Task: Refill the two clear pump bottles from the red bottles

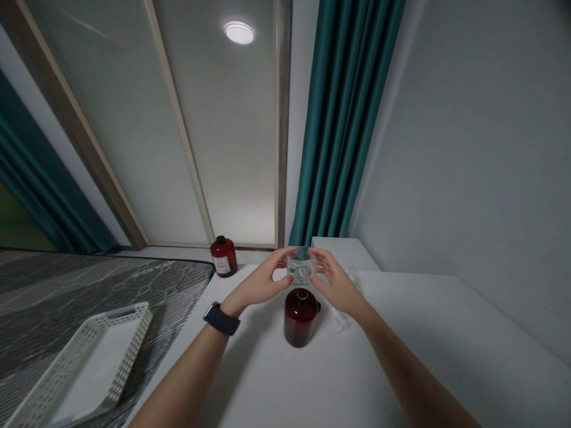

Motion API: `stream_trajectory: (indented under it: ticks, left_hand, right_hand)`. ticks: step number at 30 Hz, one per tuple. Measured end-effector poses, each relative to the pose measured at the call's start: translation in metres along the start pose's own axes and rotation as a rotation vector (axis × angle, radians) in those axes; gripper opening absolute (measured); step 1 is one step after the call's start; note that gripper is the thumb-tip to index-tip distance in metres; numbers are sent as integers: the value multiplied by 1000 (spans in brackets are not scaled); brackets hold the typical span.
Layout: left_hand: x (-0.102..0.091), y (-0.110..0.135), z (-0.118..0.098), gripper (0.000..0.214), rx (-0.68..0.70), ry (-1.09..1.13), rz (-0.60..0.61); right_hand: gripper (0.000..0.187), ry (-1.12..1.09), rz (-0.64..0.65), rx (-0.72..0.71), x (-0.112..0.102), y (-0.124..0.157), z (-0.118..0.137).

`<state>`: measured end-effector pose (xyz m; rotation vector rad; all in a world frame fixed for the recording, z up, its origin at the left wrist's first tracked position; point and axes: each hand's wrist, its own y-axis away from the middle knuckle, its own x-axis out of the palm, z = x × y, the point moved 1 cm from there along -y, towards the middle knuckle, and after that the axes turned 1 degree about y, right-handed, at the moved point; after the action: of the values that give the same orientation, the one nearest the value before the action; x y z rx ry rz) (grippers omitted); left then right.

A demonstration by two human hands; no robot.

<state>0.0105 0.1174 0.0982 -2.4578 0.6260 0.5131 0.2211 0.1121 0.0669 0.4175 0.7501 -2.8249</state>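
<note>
Head camera looks forward, slightly down, near the table.

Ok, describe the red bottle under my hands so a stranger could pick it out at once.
Start at the white table by the teal curtain. Near its middle, directly below both hands holding a small clear container, stands a dark red bottle. Unlike the other red bottle by the window, it has no cap and no white label showing.
</note>
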Motion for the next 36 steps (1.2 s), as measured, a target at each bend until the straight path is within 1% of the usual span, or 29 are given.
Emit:
stream_trajectory:
  ticks: [7, 14, 20, 29, 33, 36]
  left_hand:
    - [0, 1, 1, 58, 40, -31, 6]
    - [-1, 6, -6, 60, 57, -45, 19]
    - [-1, 8, -6, 62, 77, -96, 39]
    - [1, 8, -2, 67, 94, -174, 43]
    - [1, 7, -4, 65, 122, -206, 24]
    - [1, 7, -6, 63, 137, -216, 21]
  right_hand:
    - [50, 34, 14, -4, -1, 5, 1]
    - [52, 68, 18, 3, -2, 10, 4]
    - [55, 75, 27, -11, -2, 12, 4]
    - [51, 65, 37, -45, -3, 15, 7]
    - [49, 65, 22, -82, -3, 15, 6]
    - [48, 64, 16, -83, -3, 15, 7]
